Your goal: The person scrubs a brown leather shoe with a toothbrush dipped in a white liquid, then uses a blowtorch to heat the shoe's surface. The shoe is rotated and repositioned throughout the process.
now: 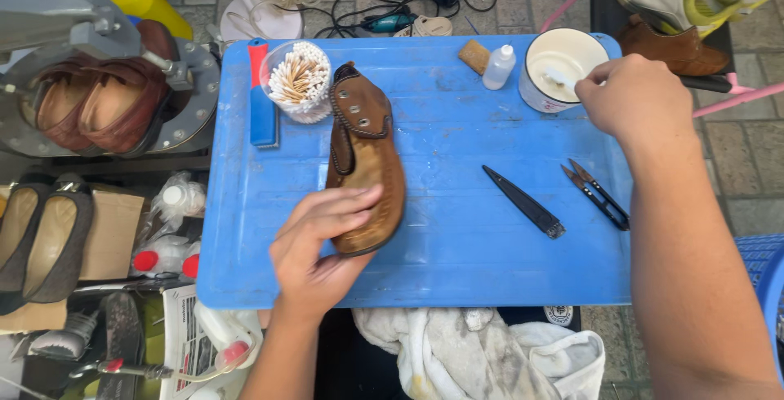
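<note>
My left hand point(322, 241) grips the brown suede shoe point(365, 159) at its toe end, fingers wrapped over the upper, thumb under the sole edge. The shoe lies on the blue tabletop point(457, 261), its long axis running from my fingers at about 7 o'clock up toward 12, heel end near the cup of cotton swabs point(298, 80). My right hand point(633, 102) is well apart at 2 o'clock, fingers closed on something thin in the white glue tin point(559, 69); what exactly, I cannot tell. Black thread snips point(596, 196) lie between.
</note>
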